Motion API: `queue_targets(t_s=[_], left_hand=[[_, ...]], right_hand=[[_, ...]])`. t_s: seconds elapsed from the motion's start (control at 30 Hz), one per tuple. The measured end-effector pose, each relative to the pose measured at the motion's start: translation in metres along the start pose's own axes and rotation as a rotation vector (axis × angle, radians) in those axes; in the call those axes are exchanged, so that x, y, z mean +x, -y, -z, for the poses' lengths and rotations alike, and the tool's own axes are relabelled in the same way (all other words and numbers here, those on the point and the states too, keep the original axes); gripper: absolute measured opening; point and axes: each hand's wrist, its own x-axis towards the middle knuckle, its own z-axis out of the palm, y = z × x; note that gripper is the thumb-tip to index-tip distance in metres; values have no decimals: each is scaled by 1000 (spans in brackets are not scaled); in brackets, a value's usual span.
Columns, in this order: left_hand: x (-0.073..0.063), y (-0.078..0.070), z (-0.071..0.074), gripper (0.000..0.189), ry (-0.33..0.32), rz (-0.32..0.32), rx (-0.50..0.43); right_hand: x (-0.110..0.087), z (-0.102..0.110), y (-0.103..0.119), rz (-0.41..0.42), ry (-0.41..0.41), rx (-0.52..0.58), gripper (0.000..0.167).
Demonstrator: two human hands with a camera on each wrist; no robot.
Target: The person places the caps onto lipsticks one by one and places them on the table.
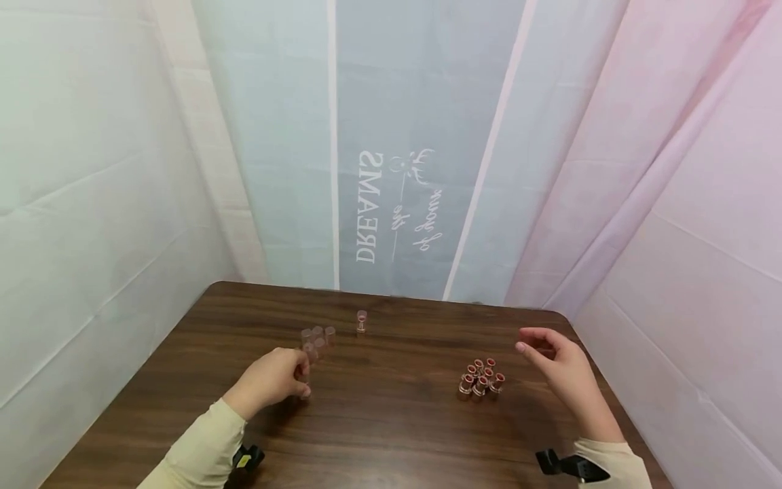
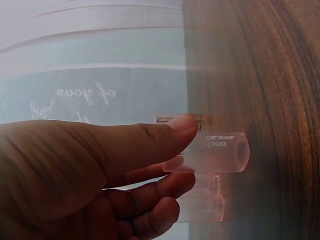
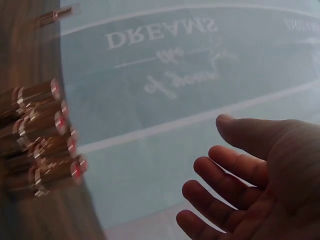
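Note:
My left hand (image 1: pixel 277 377) pinches a clear pinkish lipstick cap (image 2: pixel 225 152) between thumb and fingers, low over the table; printed lettering shows on it. Just beyond stand several similar clear caps (image 1: pixel 318 339) in a cluster, partly hidden by the fingers in the left wrist view. One lipstick with a clear cap on top (image 1: pixel 362 322) stands apart, farther back. On the right, several uncapped gold lipstick tubes (image 1: pixel 481 380) with red tops stand close together. My right hand (image 1: pixel 565 367) hovers beside them, holding nothing, its fingers loosely bent and thumb apart.
The brown wooden table (image 1: pixel 391 421) has its far edge against a blue-grey curtain (image 1: pixel 427 102) with white lettering. Pale cloth walls (image 1: pixel 91 170) rise on both sides. Black straps (image 1: pixel 571 466) sit around the wrists.

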Motion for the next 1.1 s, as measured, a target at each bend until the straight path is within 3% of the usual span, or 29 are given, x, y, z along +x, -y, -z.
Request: queue_targets(t_s=[0.23,0.33,0.43,0.77,1.1], left_hand=[[1,-1,-1,31,-9,15,31],[2,-1,-3,30,2,14,33],[4,0,-5,30,2,20,35],[3,0,-6,30,-8,15,29],[3,-4,-3,30,-28,0,54]], right_hand=[[-14,-20,-27,-139,129,-23,54],[-19,-29,-41,-188,203,-72,55],[-20,-37,-49,-207,242,-46,54],[-23,-61,-57,-270,214,-74,46],[-24,-77,-65,-242,167,-143,44]])
